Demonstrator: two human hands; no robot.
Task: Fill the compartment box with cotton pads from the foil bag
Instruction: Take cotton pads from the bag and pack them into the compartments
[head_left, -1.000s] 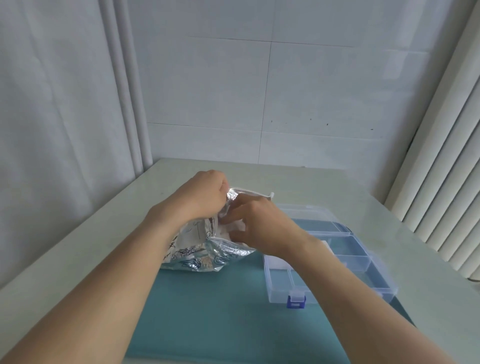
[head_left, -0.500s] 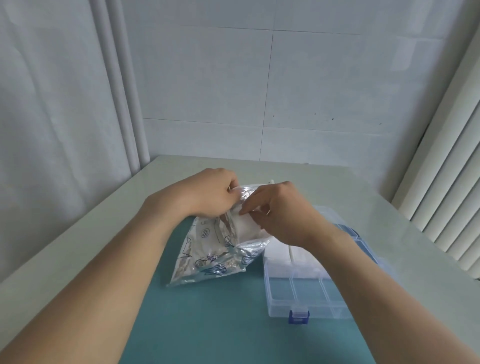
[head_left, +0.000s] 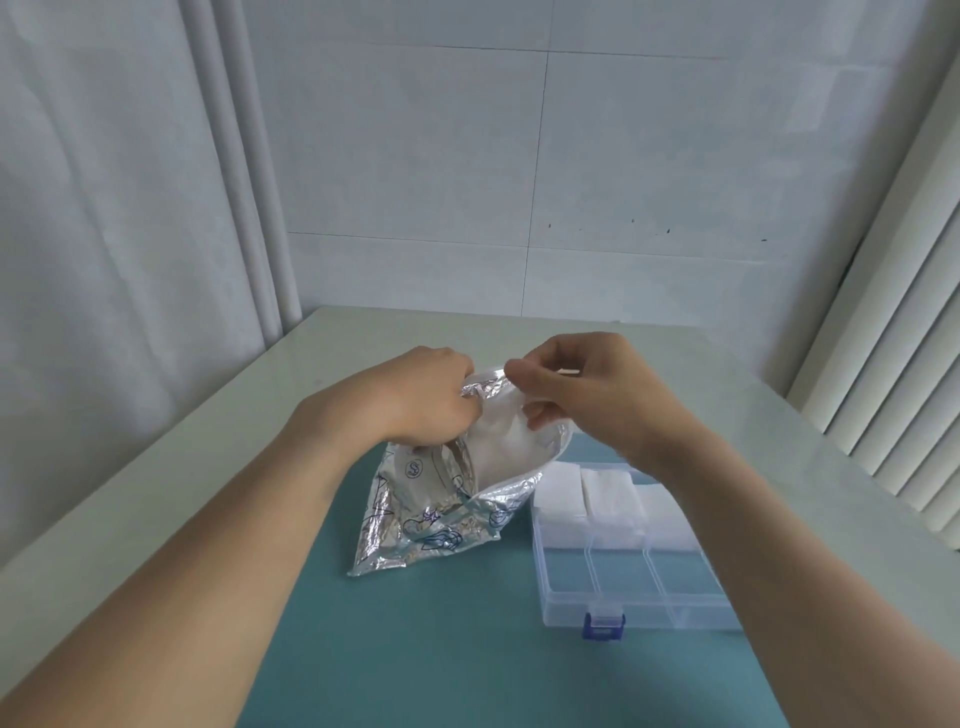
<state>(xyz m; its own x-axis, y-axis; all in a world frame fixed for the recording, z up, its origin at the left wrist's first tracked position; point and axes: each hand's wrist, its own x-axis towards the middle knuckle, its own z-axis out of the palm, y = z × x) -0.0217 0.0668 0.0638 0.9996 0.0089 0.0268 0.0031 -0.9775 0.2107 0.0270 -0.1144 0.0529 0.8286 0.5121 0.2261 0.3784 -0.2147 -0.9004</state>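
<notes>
Foil bag (head_left: 441, 514) sits on the teal mat (head_left: 467, 649), left of the compartment box (head_left: 623, 582), close beside it but whether they touch is not clear. Bag's long axis runs from its near-left bottom corner up to its mouth at the far right; mouth is raised off the mat and faces up and toward the camera, pulled wide. Inside the mouth: white cotton pads (head_left: 506, 449) (count not readable, they blur into one white mass).

Left hand (head_left: 421, 400) grips the left lip of the bag, fingers curled over the foil edge. Right hand (head_left: 582, 389) pinches the far-right lip between thumb and fingers, with lower fingers curled at the opening; can't tell if they touch any pad.

Box is clear plastic, lid open, blue latch (head_left: 603, 625) on its near wall. Far row compartments hold stacked white pads (head_left: 597, 504); the near row's three visible compartments show only the mat through the bottom. The right forearm covers the box's right end.

Mat lies on a pale table (head_left: 156, 493) set into a white tiled corner.
</notes>
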